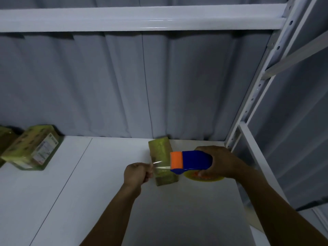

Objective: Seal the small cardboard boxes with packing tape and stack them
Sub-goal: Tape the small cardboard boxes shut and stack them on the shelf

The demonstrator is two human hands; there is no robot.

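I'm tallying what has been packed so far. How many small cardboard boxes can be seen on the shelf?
3: one box under the stretched tape between the hands, one labelled box at far left, and a third cut off by the left edge. More may lie out of frame.

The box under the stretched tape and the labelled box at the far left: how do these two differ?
1. The box under the tape lies near the middle back of the white shelf, between the left hand and the right hand; the labelled box lies alone at the left edge.
2. The labelled box shows a white printed label; the box under the tape shows none.

Both look yellowish and glossy.
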